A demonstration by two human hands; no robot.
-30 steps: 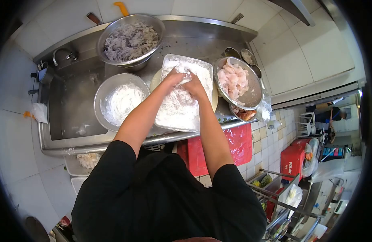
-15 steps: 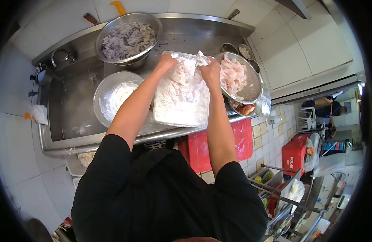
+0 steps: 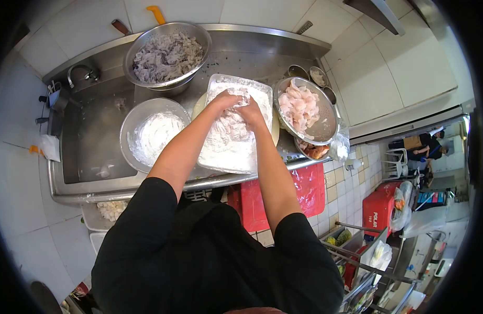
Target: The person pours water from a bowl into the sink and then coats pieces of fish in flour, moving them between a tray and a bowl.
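Observation:
A rectangular tray (image 3: pixel 215 83) of white flour stands at the counter's front edge, with flour-coated pieces (image 3: pixel 231 128) heaped in its middle. Both hands are in the tray, close together near its upper part. My left hand (image 3: pixel 224 100) is closed on floury pieces, its fingertips partly covered in flour. My right hand (image 3: pixel 250 112) closes on the same heap from the other side. Left of the tray is a bowl (image 3: pixel 127 133) with white flour; on its right a metal bowl (image 3: pixel 325 128) holds pale raw meat slices (image 3: pixel 300 107).
A large steel bowl (image 3: pixel 129 60) of greyish strips stands at the back beside the sink (image 3: pixel 89 152). Small bowls sit back right, and a bowl of darker meat (image 3: pixel 313 150) at front right. A red lid (image 3: pixel 309 191) lies below the counter. People (image 3: pixel 430 146) are far right.
Both hands have moved from the tray's back edge down into the flour and closer together. The tray appears slightly turned, and a round pale rim now shows beneath it.

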